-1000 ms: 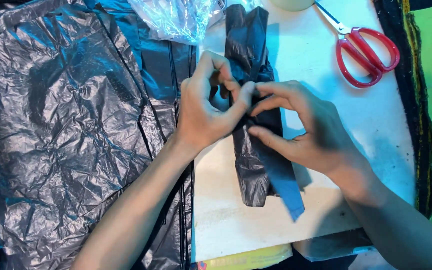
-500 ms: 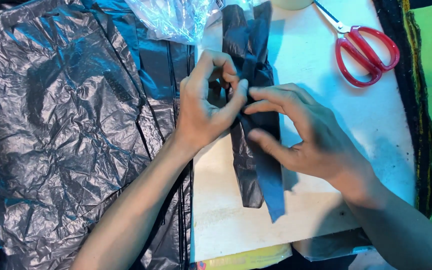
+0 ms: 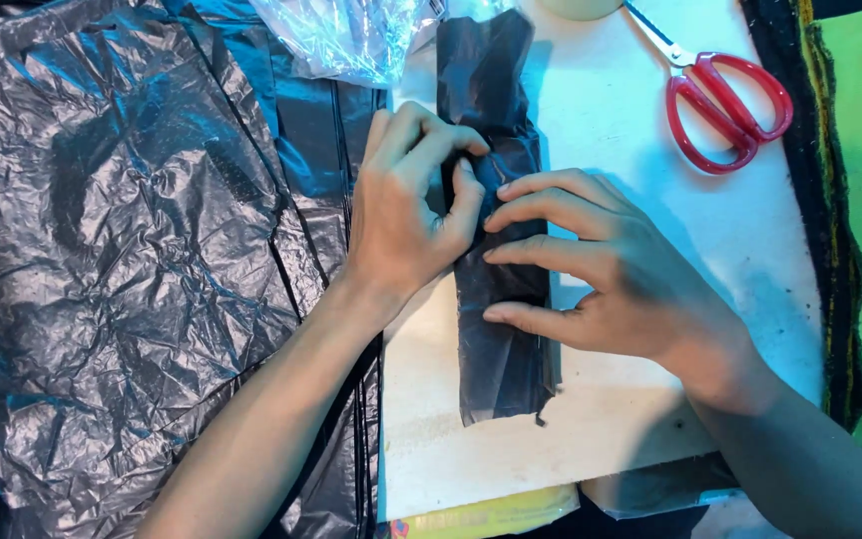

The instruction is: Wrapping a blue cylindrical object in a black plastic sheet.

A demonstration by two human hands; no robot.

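Black folded plastic strip under both hands, left pinching, right flat; scissors well apart.

Evenly and brightly lit from above. Sharp focus throughout, no motion blur. Soft shadows cast to the right of both hands onto the white tabletop. Scattered glare on the crinkled black plastic sheet at left and the clear plastic wrap at upper centre. Green tint at right edge.
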